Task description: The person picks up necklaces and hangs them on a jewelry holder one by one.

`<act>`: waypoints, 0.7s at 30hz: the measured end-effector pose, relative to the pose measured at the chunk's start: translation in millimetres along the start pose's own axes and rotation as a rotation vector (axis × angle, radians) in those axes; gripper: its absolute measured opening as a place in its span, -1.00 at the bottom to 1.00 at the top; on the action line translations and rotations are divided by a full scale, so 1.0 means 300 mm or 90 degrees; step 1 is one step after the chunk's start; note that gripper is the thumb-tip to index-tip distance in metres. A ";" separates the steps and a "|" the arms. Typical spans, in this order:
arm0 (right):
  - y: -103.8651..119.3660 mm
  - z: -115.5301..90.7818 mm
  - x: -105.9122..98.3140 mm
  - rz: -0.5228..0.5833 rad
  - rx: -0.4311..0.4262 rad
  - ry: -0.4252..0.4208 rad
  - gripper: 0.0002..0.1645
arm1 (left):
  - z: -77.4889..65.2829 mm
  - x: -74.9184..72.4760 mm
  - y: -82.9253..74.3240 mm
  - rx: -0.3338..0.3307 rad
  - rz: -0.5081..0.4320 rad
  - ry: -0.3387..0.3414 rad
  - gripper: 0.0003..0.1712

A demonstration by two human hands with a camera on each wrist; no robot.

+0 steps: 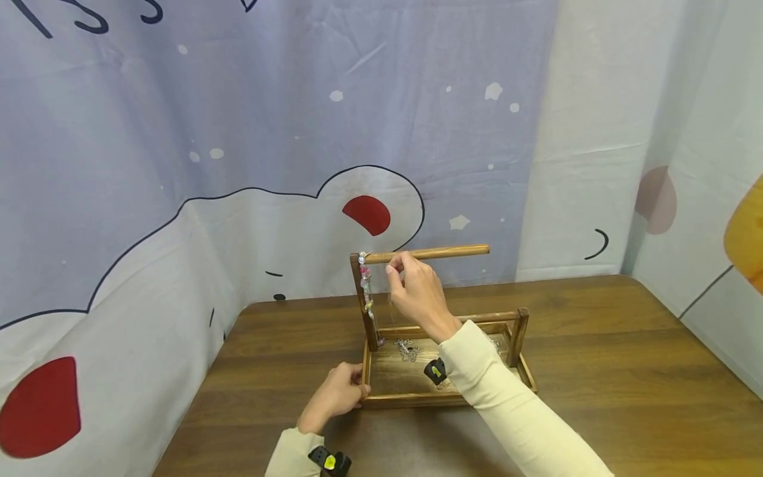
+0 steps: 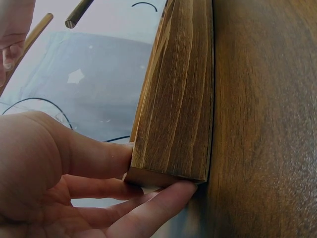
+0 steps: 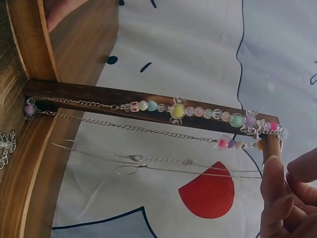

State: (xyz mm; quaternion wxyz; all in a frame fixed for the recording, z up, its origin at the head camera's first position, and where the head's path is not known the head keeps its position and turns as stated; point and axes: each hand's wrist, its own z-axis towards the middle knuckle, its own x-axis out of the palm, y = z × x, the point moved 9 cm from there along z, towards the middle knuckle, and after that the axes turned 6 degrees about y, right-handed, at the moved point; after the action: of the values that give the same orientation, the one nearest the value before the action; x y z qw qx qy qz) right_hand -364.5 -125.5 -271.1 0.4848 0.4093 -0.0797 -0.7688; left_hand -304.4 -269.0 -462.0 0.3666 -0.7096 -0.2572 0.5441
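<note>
A wooden jewelry stand (image 1: 411, 400) has a tray base, an upright post and a rod (image 1: 456, 251). My left hand (image 1: 336, 392) grips the tray's front left corner, thumb on one side and fingers beneath in the left wrist view. Up at the rod, my right hand (image 1: 418, 290) pinches a thin silver necklace (image 3: 208, 173) between thumb and fingers. Its fine strands hang down with a small clasp or hook partway. Beside it, a pastel beaded necklace (image 3: 198, 112) hangs from the rod's post end, along the post, its chain reaching a purple bead (image 3: 30, 108) at the bottom.
Silver chains (image 1: 408, 349) lie bunched in the tray. A lower bar (image 1: 495, 317) on a short post (image 1: 518, 338) stands at the stand's right. The brown table (image 1: 608, 371) runs back to a printed curtain (image 1: 268, 132).
</note>
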 end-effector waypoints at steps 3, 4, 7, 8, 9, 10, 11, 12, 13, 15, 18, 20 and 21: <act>-0.013 -0.011 -0.002 0.015 0.007 0.004 -0.94 | 0.000 0.001 0.002 0.001 -0.002 -0.001 -0.46; -0.016 -0.016 -0.003 0.022 0.007 0.005 -0.94 | 0.001 0.001 0.002 0.002 -0.002 -0.002 -0.46; -0.023 -0.038 -0.007 0.048 0.005 0.005 -0.94 | 0.002 0.001 0.004 0.000 -0.001 0.000 -0.46; -0.024 -0.048 -0.007 0.058 0.003 0.006 -0.94 | 0.002 0.002 0.004 0.000 0.000 0.000 -0.46; -0.026 -0.058 -0.006 0.070 0.002 0.010 -0.94 | 0.003 0.001 0.004 0.000 0.000 0.001 -0.46; -0.027 -0.070 -0.004 0.081 0.001 0.014 -0.93 | 0.002 0.001 0.003 -0.001 0.000 0.002 -0.46; -0.027 -0.083 -0.001 0.092 -0.001 0.019 -0.92 | 0.002 0.001 0.004 -0.003 0.001 0.002 -0.46; -0.026 -0.096 0.002 0.103 -0.004 0.024 -0.93 | 0.003 0.001 0.003 -0.004 0.002 0.002 -0.45; -0.024 -0.110 0.007 0.115 -0.008 0.031 -0.93 | 0.003 0.000 0.003 -0.004 0.001 0.001 -0.45; -0.021 -0.140 0.018 0.132 -0.017 0.046 -0.94 | 0.004 0.000 0.004 -0.005 0.002 0.001 -0.44; -0.021 -0.188 0.037 0.156 -0.024 0.066 -0.94 | 0.004 0.001 0.006 -0.004 0.002 0.000 -0.44; -0.031 -0.219 0.051 0.156 -0.018 0.076 -0.94 | 0.005 0.000 0.006 0.002 0.000 -0.002 -0.45; -0.038 -0.234 0.060 0.154 -0.013 0.082 -0.94 | 0.005 0.000 0.006 0.005 -0.001 -0.003 -0.46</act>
State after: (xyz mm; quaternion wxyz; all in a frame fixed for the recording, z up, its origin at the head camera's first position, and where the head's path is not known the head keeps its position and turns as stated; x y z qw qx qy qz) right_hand -326.2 -115.0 -332.7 0.5822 0.4402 -0.0893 -0.6778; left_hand -306.0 -269.9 -463.7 0.3695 -0.7067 -0.2563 0.5462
